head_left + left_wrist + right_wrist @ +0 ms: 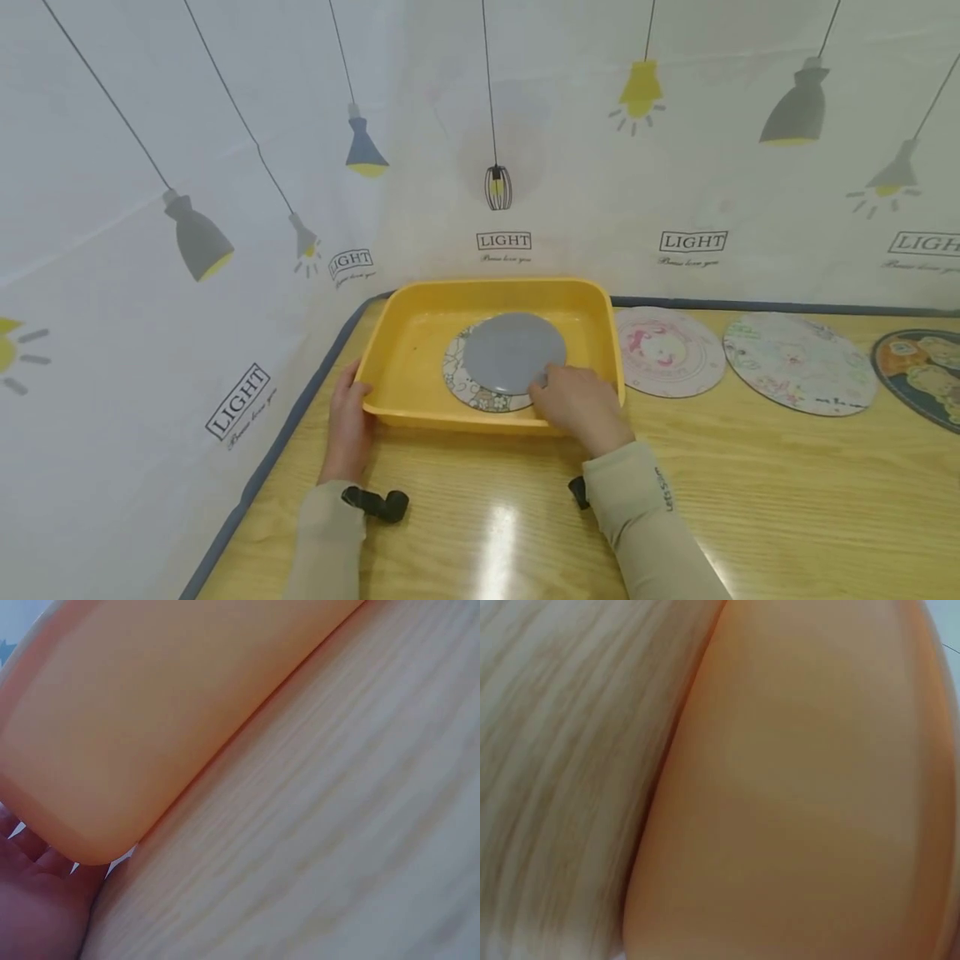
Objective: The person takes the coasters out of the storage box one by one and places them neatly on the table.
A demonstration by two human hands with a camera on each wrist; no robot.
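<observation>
A yellow rectangular tray [420,333] stands on the wooden table. My left hand [350,425] grips its near left corner, thumb over the rim; in the left wrist view, the fingers of the left hand [37,900] curl around the tray's outer wall [150,727]. Inside the tray, a plain grey round mat [513,350] overlaps a round mat with a printed pattern [457,375]. Reaching over the near right rim, my right hand [581,404] pinches the grey mat's near right edge. Only the tray's outside [795,787] and tabletop appear in the right wrist view, which hides that hand.
Right of the tray lie a pink-printed round mat [667,354], a pale one with drawings [798,362] and a dark one with bears [926,375], cut off by the frame. A curtain with lamp prints [577,192] hangs behind and left, meeting the table's dark edge.
</observation>
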